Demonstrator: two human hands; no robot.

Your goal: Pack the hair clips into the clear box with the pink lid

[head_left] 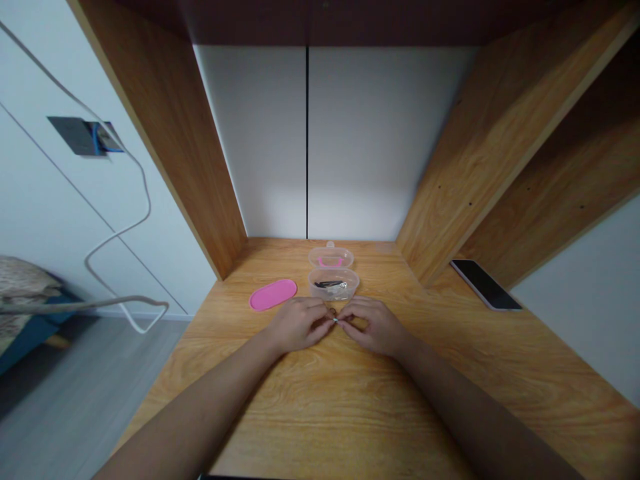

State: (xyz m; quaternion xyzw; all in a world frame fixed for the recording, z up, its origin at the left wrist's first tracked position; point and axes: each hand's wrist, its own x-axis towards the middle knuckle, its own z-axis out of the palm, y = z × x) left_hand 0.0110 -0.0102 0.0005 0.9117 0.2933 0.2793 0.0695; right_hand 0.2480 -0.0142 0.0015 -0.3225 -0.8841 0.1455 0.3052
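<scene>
My left hand (303, 324) and my right hand (373, 325) meet over the desk, fingertips pinched together on a tiny pale piece (335, 320). It is too small to name. A small dark ring-like thing (333, 311) shows just behind the fingertips; whether it joins the pale piece I cannot tell. Right beyond my hands sits a clear plastic box (313, 288), with dark and metallic small items (330, 285) inside. Its clear lid (314, 257), with a pink handle (331, 263), lies open toward the wall. A pink oval tray (273, 295) lies beyond my left hand.
A phone (486, 285) lies flat on the right of the wooden desk (320, 413). Upright wooden panels stand at left (165, 133) and right (480, 180), with a dark shelf (325, 23) overhead. A white cable (145, 193) hangs at the left, beside a wall socket (75, 135).
</scene>
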